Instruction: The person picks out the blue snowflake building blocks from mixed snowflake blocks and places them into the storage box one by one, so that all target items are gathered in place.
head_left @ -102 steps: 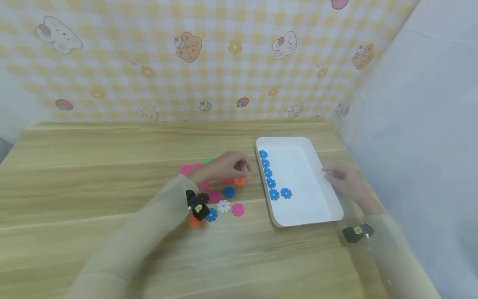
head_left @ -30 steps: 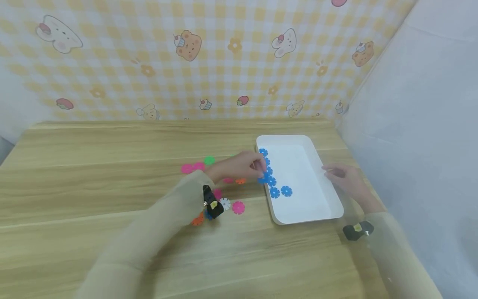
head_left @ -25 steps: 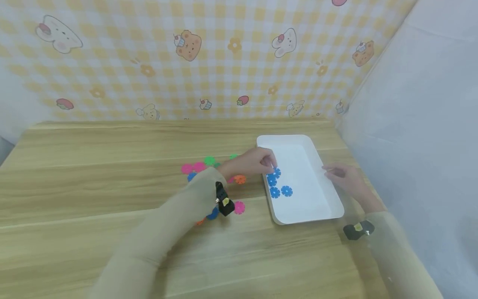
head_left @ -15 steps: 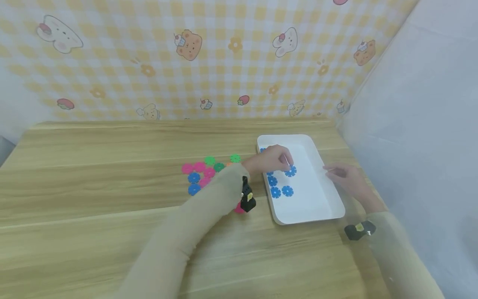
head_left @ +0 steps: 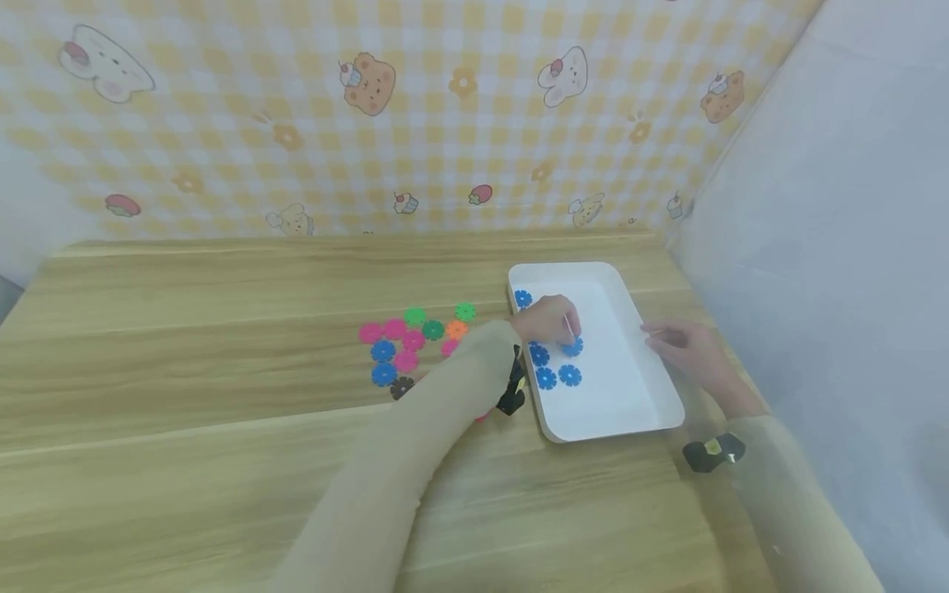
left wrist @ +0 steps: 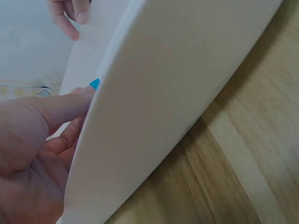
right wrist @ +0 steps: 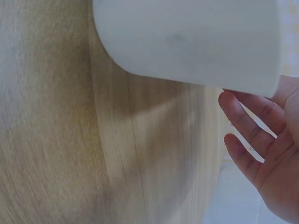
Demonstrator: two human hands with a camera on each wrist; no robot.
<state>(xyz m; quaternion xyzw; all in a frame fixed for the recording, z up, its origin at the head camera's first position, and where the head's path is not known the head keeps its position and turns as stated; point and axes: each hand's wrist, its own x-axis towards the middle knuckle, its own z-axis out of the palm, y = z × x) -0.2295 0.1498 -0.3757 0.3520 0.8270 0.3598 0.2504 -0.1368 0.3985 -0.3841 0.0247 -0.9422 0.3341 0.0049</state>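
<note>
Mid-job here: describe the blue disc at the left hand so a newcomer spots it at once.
Find the white tray at the right of the wooden table. Inside, a row of blue discs runs down its left side, with two more just right of it. The wanted disc is the farther of those two, at the left hand; the nearer disc lies untouched.

No text, label, brand, number or sign (in any view) can be read.
</note>
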